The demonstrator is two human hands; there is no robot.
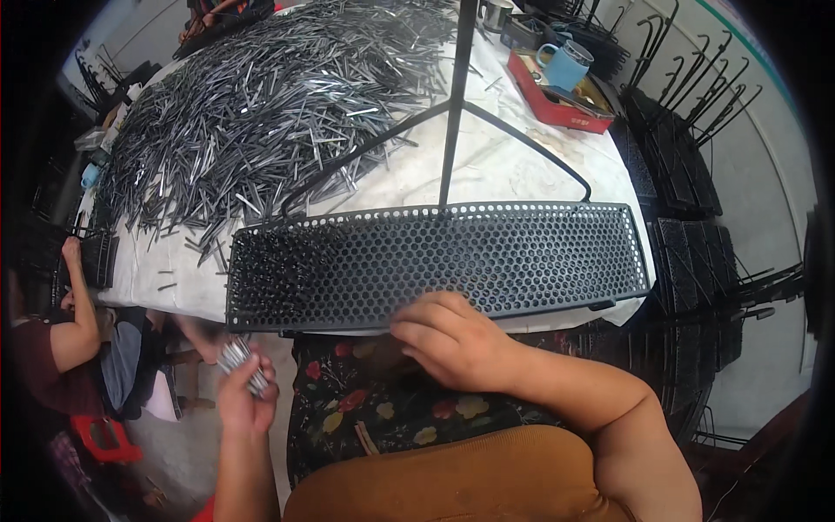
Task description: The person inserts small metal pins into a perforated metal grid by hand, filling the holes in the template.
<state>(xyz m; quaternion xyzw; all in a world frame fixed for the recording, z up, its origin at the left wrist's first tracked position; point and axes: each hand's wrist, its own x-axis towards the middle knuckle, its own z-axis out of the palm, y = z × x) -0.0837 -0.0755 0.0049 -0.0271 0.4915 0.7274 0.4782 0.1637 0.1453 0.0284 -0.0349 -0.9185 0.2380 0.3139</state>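
A long black perforated tray [487,257] lies across the near table edge, full of round holes. Short dark pieces [278,261] crowd the holes at its left end. A black metal frame [454,109] rises behind the tray, with two bent braces reaching its far edge. My left hand [246,402], below the tray's near left corner, is closed around a bundle of short metal rods [241,361]. My right hand [457,341] is at the tray's near edge, palm down with curled fingers. Its fingertips are hidden, so what they pinch, if anything, does not show.
A wide heap of loose metal rods [287,113] covers the table's left and far side. Far right, a red box [557,109] holds a blue mug [567,65]. Stacked black racks with hooked rods [678,157] stand at the right. Another person's arm [78,304] shows at the left.
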